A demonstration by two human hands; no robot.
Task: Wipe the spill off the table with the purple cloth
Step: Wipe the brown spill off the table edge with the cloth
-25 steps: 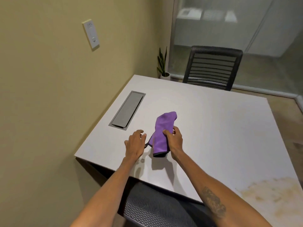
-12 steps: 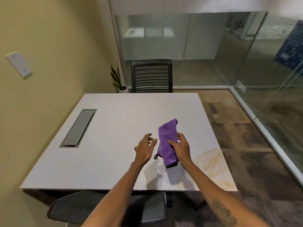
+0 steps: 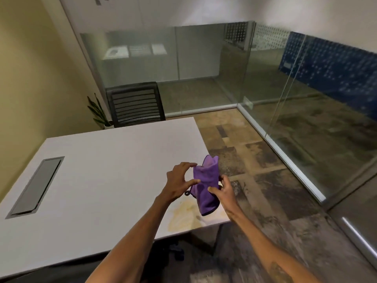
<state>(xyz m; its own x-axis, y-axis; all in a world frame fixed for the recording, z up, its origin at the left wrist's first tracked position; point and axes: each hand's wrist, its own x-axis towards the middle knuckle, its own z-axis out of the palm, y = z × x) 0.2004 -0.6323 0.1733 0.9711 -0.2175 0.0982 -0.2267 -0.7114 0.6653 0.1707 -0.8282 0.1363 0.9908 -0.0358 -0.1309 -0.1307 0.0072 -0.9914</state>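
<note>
The cloth (image 3: 206,186) hangs between both hands above the spill (image 3: 183,217), pinched by the right hand (image 3: 223,189) at its 3 o'clock side, the left hand (image 3: 179,184) touching it with spread, half-open fingers at 9 o'clock. The spill lies at the table's (image 3: 102,170) near right corner, its edge just beyond; bare tabletop stretches toward 10 o'clock to the chair (image 3: 135,105).

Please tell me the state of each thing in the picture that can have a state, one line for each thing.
purple cloth: folded, lifted off the table, held above the spill.
spill: yellowish stain at the near right corner, not yet wiped.
right hand: shut on the cloth.
left hand: fingers spread, fingertips at the cloth's edge.
table: white, stained only at that corner.
cable hatch: lid closed.
chair: unoccupied, at the far side.
</note>
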